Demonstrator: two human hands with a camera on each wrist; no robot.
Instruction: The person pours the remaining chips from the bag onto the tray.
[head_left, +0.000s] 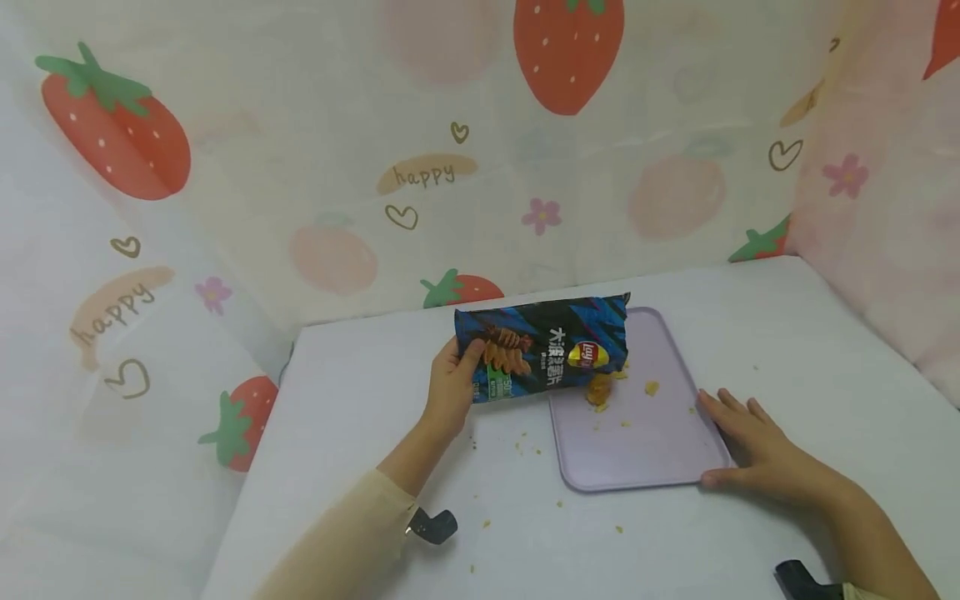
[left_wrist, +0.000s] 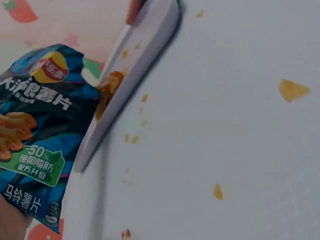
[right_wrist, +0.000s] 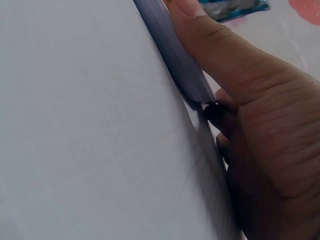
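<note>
My left hand (head_left: 450,383) grips the left end of a blue and black Lay's potato chip bag (head_left: 540,346), which lies sideways above the left part of a pale purple tray (head_left: 637,454). Below the bag's right end, a small heap of chips (head_left: 598,390) sits on the tray, with a few broken bits around it. The bag's opening is hidden from view. My right hand (head_left: 772,454) is at the tray's right edge, its thumb by the near corner and its fingers spread, touching the rim. The thumb (right_wrist: 200,30) overlaps the tray's side in the right wrist view.
Chip crumbs (left_wrist: 293,90) are scattered over the white table (head_left: 360,375), mostly left of and in front of the tray. A strawberry-patterned sheet (head_left: 337,167) hangs behind the table and along its sides. Dark devices (head_left: 433,527) sit at both wrists.
</note>
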